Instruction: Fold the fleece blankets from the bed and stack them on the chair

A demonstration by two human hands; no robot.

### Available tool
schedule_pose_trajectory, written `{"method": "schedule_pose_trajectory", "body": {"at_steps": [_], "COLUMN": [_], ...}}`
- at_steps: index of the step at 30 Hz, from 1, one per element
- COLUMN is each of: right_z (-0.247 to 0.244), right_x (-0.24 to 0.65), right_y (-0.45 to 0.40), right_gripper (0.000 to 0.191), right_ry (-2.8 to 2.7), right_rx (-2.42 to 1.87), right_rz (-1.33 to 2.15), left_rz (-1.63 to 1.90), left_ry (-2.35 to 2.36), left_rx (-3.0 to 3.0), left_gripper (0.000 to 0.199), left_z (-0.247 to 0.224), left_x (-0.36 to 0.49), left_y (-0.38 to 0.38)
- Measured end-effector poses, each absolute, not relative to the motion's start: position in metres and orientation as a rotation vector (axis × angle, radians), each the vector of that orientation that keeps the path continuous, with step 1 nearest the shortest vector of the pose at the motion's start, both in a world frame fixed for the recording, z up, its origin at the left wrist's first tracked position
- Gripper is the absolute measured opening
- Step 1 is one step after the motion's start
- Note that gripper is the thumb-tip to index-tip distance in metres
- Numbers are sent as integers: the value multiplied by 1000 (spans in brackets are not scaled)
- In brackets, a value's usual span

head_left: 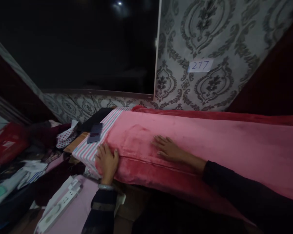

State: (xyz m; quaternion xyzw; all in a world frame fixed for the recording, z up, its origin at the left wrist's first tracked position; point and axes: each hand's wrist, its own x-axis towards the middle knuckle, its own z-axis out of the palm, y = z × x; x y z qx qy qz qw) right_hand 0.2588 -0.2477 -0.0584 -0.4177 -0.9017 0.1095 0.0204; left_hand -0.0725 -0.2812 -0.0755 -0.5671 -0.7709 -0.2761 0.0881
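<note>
A pink and red plush blanket lies spread in a long strip over a striped cloth. At the blanket's left front corner rests my left hand, fingers spread, palm down on the fabric. My right hand lies flat on the pink surface farther right, its fingers stretched out and pointing left. Neither hand holds anything. A dark phone-like object, partly pixelated, sits on the striped cloth just beyond my left hand.
Behind the blanket are a large dark screen and a patterned wall with a "277" label. A white power strip lies at the lower left. Piled clothes and a red bag are at the far left.
</note>
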Motion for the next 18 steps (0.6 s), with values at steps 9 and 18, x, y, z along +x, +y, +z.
{"method": "schedule_pose_trajectory", "body": {"at_steps": [9,18], "right_z": [-46,-59], "right_x": [228,159], "right_y": [-227,-160], "right_gripper": [63,62], "right_ry": [-2738,-2865], "right_rx": [-1217,-984], "right_rz": [393,343], "left_rz": [-550,-418], "left_ry": [-2112,-1969], "left_rx": [-2073,-2045], "left_gripper": [69,64], "left_z": [-67,-85], "left_x": [-8,-11], "left_y": [-271,-279]}}
